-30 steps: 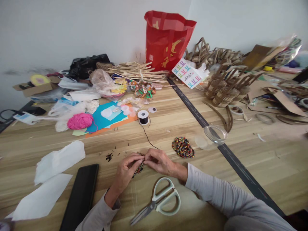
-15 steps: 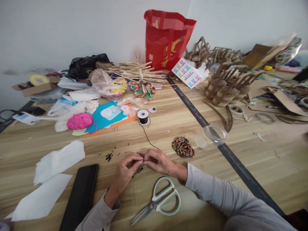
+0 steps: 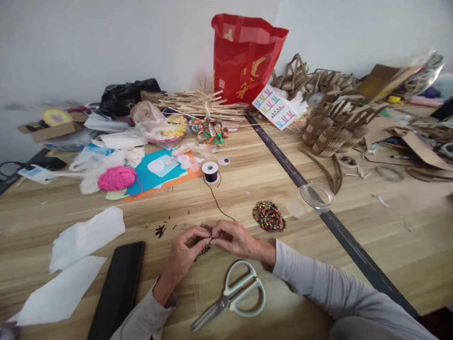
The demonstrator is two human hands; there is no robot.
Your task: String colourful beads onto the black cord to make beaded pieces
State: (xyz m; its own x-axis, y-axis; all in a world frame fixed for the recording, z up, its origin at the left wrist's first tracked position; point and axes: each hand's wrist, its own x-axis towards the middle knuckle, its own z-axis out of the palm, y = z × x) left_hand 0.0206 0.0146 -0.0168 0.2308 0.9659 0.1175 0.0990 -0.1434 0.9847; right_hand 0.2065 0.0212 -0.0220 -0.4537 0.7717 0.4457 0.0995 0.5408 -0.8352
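A beaded strand (image 3: 203,254) of small dark and coloured beads lies between my two hands, partly covered by the fingers. My left hand (image 3: 184,248) pinches it with thumb and forefinger. Meeting it fingertip to fingertip, my right hand (image 3: 235,238) is also closed in a pinch on the strand; the exact spot is hidden. Black cord (image 3: 216,202) runs from a white spool (image 3: 210,172) down to behind my right hand. Below the hands rest scissors (image 3: 244,290) with pale handles, blades apart. Right of my right hand sits a pile of colourful bead strings (image 3: 269,216).
Short black bits (image 3: 160,231) are scattered left of my hands. A black phone-like slab (image 3: 118,288) and white paper (image 3: 88,236) lie at the left. Pink yarn (image 3: 117,178), a red bag (image 3: 244,61), small woven baskets (image 3: 329,137) and a clear plastic ring (image 3: 317,197) stand farther off.
Almost nothing differs. Both hands stay pinched together at the beaded strand, with only a slight shift of the fingers.
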